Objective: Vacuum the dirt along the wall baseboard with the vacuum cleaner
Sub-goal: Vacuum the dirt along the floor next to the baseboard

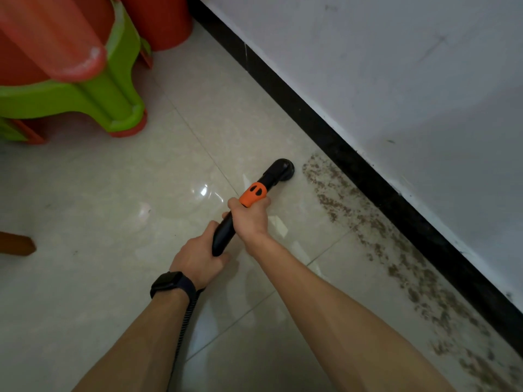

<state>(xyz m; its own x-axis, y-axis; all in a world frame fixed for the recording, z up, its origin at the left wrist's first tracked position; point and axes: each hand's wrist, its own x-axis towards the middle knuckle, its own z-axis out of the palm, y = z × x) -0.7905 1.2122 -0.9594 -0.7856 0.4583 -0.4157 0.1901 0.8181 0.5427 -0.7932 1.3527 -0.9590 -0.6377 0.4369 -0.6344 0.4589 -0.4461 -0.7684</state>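
**Both grips on the vacuum, nozzle just short of the dirt**

At the floor's (113,179) left edge a brown wooden piece (17,244) is cut off by the frame, and what it is cannot be told. In the far left corner stand stacked red and green plastic stools (85,89), only partly in view. The left grip (198,256), with a dark watch (169,282) on its wrist, is curled round the near end of the vacuum (223,236), a black tube. A braided cord (188,312) runs from under that wrist toward the near edge, where it is lost between the forearms. The right grip (250,219) is wrapped round the tube further along, touching the orange collar (253,195), so the tube passes through both grips and out ahead of them. Its round nozzle (283,171) is down on the tiles, just beside the far end of the dirt (368,222); whether they touch is hard to tell. The dirt lies in a brown speckled strip along the floor's right edge, against the black baseboard (311,120) below the white wall (396,66).
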